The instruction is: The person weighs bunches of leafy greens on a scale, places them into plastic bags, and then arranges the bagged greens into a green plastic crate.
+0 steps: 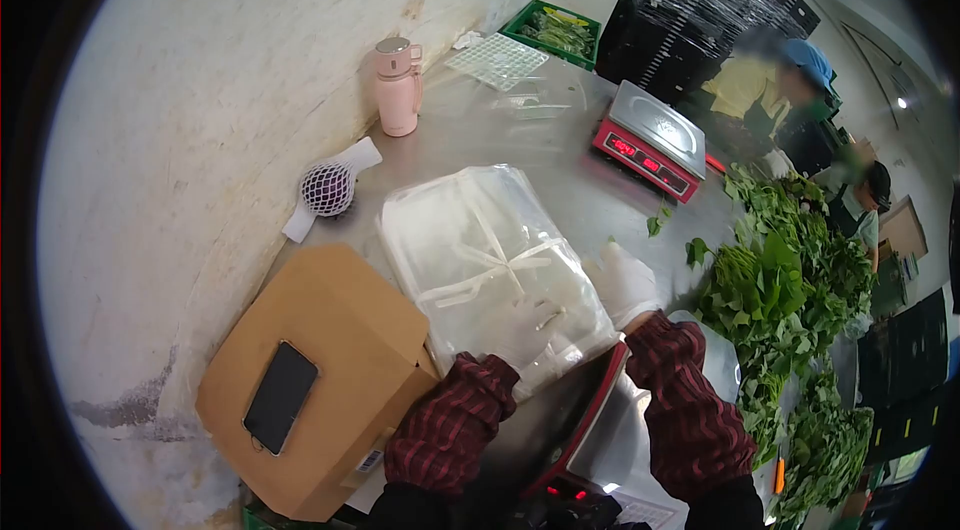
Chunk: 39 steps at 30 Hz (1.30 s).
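Note:
A flat stack of clear plastic bags [430, 230], tied crosswise with white ribbon, lies on the metal table. My left hand [525, 328], in a white glove, rests on the lower part of the stack, its fingers stretched over the plastic; the glove blends in with the bags. At the stack's right edge is my right hand [622, 283], also white-gloved, with fingers extended along the side. Neither hand visibly grips anything. Checked dark red sleeve covers reach to both wrists.
A cardboard box [330, 320] with a phone [281, 397] stands left. One red scale [650, 145] is behind, another [585, 430] in front. Leafy greens [770, 290] are heaped right. A pink flask [398, 90] and net-wrapped purple item [327, 190] stand by the wall. Two people work beyond.

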Tool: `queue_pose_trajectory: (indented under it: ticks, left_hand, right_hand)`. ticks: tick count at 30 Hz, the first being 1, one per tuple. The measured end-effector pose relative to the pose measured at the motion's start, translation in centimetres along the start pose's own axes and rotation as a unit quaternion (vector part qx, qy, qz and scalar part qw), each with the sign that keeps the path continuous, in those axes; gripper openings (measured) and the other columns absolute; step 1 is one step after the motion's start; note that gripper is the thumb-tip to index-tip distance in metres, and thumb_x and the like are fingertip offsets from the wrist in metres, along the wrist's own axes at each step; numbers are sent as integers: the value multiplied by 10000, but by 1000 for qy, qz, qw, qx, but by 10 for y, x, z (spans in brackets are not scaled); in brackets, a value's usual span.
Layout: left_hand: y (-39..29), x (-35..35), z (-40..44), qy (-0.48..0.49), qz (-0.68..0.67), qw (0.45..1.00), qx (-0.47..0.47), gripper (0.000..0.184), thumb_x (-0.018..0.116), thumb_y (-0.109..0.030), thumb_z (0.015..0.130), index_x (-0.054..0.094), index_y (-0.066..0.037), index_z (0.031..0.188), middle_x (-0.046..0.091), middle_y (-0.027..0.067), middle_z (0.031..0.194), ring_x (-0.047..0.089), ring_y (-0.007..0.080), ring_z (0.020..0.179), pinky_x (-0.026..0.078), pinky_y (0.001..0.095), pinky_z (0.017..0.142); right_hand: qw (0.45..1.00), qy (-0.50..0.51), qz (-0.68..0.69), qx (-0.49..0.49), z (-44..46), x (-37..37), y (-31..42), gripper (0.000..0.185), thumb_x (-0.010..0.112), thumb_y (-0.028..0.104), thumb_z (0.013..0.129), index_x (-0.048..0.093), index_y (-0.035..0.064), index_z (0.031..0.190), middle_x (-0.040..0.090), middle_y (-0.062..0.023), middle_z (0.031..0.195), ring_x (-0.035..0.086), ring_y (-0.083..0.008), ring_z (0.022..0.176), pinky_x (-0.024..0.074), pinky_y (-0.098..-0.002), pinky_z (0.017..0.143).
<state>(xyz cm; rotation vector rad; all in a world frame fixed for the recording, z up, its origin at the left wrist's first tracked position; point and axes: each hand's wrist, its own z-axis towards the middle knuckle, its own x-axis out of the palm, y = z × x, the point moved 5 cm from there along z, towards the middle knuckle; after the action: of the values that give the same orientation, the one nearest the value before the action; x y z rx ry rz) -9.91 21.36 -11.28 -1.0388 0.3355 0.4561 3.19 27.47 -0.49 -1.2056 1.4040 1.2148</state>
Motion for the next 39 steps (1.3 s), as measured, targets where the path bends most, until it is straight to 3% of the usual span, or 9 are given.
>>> queue_pose_trajectory:
  ticks: [5,11,14,16,23,33,34,37,39]
  left_hand:
    - [-3,0,-4,45,100,994,-25,173,619,-258,795,626,-100,864,594,111,893,552,309,874,426,425,788]
    - [21,22,-14,125,87,978,-145,289,577,-215,781,585,-40,1011,535,188,1107,465,351,1078,373,455,910]
    - [15,13,-10,46,14,988,-147,371,557,-195,791,547,-56,1135,433,231,1304,377,369,1238,335,463,1005]
    - [-11,4,2,139,168,975,-33,291,543,-179,808,571,-76,1079,348,259,1368,294,388,1297,325,463,1024]
    - [-23,2,10,205,331,921,3,331,495,-188,766,649,-37,1017,508,247,1159,344,388,1245,223,498,1068]
    - [-12,8,4,111,219,969,15,452,477,-385,883,493,-202,1296,383,251,1356,318,359,1295,204,450,1085]
    - [-13,8,3,109,218,970,11,452,477,-385,883,493,-202,1296,383,251,1356,318,359,1295,204,450,1085]
    - [-13,9,6,202,181,961,-51,417,502,-321,866,536,-127,1233,461,255,1283,376,369,1256,234,447,1072]
    - [0,21,-4,428,100,869,-227,373,522,-223,821,568,-39,1143,536,240,1180,428,366,1209,265,437,1059]
  right_hand:
    - [950,-40,113,-288,26,46,91,366,590,359,828,593,29,985,639,-193,885,617,-375,811,490,-439,691]
    - [966,63,-5,-252,63,126,124,306,612,305,822,589,28,950,636,-202,865,620,-367,794,497,-432,686]
    - [963,-66,124,-232,73,98,116,218,605,221,848,574,5,837,635,-167,746,630,-284,641,495,-379,562]
    - [816,134,557,-81,68,58,102,184,588,153,871,562,13,756,576,-71,630,553,-146,498,440,-284,463]
    - [771,90,627,-70,44,37,104,167,610,120,858,567,3,748,523,0,600,477,-81,458,395,-230,436]
    - [889,-78,429,-143,56,-22,100,124,606,135,832,623,50,920,633,-113,704,612,-197,557,470,-329,535]
    - [911,-40,305,-274,51,-7,111,168,601,154,838,620,49,967,641,-122,751,621,-227,613,478,-337,578]
    - [910,31,111,-398,30,45,126,214,594,191,843,618,74,1021,647,-133,854,622,-304,729,484,-371,671]
    - [913,58,51,-401,28,73,134,216,591,209,843,619,101,1028,646,-135,911,616,-351,790,482,-397,720]
